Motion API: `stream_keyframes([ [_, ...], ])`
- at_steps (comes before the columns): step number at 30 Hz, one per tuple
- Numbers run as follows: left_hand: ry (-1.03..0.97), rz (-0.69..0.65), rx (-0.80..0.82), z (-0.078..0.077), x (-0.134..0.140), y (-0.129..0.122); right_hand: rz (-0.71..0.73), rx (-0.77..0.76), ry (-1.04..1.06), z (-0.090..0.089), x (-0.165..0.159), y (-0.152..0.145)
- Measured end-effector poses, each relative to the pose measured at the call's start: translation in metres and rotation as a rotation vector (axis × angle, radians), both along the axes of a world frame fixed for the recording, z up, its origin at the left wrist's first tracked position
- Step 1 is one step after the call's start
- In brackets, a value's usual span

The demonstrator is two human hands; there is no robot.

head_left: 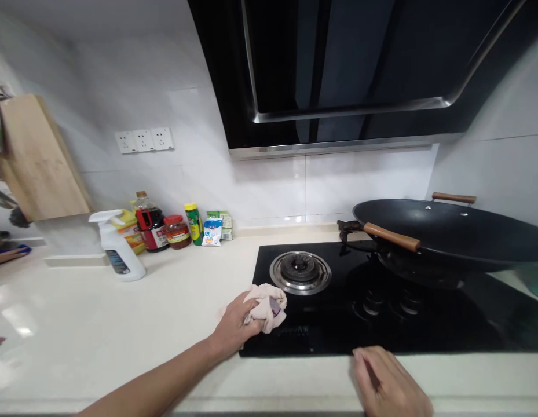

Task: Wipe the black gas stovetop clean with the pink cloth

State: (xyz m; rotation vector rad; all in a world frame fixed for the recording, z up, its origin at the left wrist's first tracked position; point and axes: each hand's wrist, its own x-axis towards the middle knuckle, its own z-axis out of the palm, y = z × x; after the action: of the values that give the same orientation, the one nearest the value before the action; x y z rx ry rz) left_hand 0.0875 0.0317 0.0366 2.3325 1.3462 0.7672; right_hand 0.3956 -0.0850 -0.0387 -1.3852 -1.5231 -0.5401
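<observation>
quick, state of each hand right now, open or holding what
Left hand: closed, holding the crumpled cloth.
Right hand: loosely curled closed, nothing visible in it.

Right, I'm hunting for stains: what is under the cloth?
The cloth, in the left hand, covers part of the left edge of the black cooktop, which shows to its right. The patch directly beneath is hidden, so stains there cannot be seen.

Single head camera; faces forward, down; stovetop (pixel 329 333) near, right of centre.
</observation>
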Motion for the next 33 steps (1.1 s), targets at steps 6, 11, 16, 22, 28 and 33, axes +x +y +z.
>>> stream_keyframes([
  [6, 0.053, 0.068, 0.01, -0.007, -0.004, -0.053, -0.043, -0.02, 0.016, 0.002, -0.004, -0.003],
  [11, 0.128, 0.101, 0.103, -0.013, 0.0, -0.082, 0.009, -0.044, 0.016, 0.004, -0.003, -0.008],
  [16, 0.209, 0.18, 0.236, -0.031, 0.004, -0.101, 0.095, -0.135, 0.106, 0.005, 0.001, -0.012],
  [22, 0.149, 0.126, 0.544, -0.039, 0.015, -0.119, 0.378, -0.337, 0.563, 0.007, 0.016, -0.02],
  [28, 0.076, 0.021, 0.502, -0.04, 0.056, -0.142, 0.474, -0.33, 0.778, 0.015, 0.011, -0.043],
  [33, 0.033, -0.099, 0.485, -0.05, 0.105, -0.147, 0.683, -0.387, 0.341, 0.02, -0.007, -0.057],
])
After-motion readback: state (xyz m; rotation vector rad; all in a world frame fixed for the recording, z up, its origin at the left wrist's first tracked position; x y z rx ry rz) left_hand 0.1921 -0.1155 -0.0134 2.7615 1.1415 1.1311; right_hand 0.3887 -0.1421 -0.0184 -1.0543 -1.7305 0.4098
